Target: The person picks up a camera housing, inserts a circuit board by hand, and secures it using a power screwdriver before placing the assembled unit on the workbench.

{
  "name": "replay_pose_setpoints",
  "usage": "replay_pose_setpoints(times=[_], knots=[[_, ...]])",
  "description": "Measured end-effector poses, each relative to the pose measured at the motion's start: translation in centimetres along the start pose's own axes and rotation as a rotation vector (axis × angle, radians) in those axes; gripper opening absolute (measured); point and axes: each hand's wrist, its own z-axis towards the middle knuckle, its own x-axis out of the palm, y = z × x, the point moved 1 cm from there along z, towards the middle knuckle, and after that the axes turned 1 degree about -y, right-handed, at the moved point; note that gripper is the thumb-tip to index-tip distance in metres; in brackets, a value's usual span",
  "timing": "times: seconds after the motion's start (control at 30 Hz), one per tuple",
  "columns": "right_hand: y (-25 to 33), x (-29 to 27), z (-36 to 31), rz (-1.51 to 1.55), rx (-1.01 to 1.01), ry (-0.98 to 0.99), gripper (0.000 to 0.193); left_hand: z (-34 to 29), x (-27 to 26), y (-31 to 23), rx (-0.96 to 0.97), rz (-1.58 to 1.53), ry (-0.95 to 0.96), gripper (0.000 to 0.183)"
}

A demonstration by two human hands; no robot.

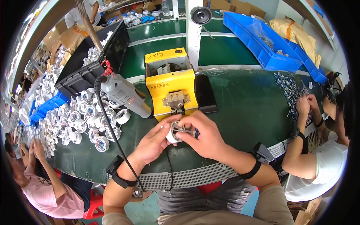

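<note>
In the head view, both hands meet just above the near edge of the green desk [243, 112], close to the body, where the work can be seen from straight above. The left hand [153, 142] is curled shut around a small white round fitting [173, 132], cupping it from below and the side so its open face turns up toward the eyes. The right hand [202, 137] is pinched closed over the fitting's top, fingertips on thin wires [187, 131] that run across it, apparently steadying them in place. Directly beyond the hands stands a yellow box-shaped machine [170, 84], its metal clamp facing the person, within easy reach. A grey electric screwdriver [123, 93] hangs tilted on its black cable to the left, beside a heap of similar white fittings [84, 116]. Other people's hands work at either end of the desk.
</note>
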Motion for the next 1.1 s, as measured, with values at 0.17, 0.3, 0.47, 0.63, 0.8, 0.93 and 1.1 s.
replay_pose_setpoints(times=[0.17, 0.3, 0.47, 0.63, 0.8, 0.93, 1.1], knots=[[-1.2, -2.3, 0.9, -0.217, -0.376, -0.045, 0.023, 0.1, -0.3, 0.1, 0.103, -0.017, -0.06, 0.048], [0.0, -2.6, 0.5, 0.265, 0.309, 0.154, 0.017, -0.1, 0.0, 0.3, 0.163, -0.037, -0.045, 0.049], [-1.1, -0.4, 0.5, 0.663, 0.267, 0.147, 0.015, -0.1, 0.2, 0.4, 0.285, -0.143, 0.024, 0.048], [-0.8, -0.3, 0.1, 0.539, 0.169, 0.041, 0.015, 0.0, 1.1, 0.6, 0.273, -0.175, 0.095, 0.048], [0.1, -0.6, 0.3, 0.093, -0.074, -0.025, 0.012, -0.3, 1.5, 0.9, 0.269, -0.186, 0.14, 0.051], [-0.1, -0.5, 0.2, 0.122, -0.12, -0.094, 0.013, -0.3, 2.0, 0.9, 0.297, -0.21, 0.075, 0.051], [-0.4, 0.1, -0.2, 0.226, -0.025, -0.08, 0.014, -0.1, 1.4, 1.0, 0.312, -0.114, 0.151, 0.051]])
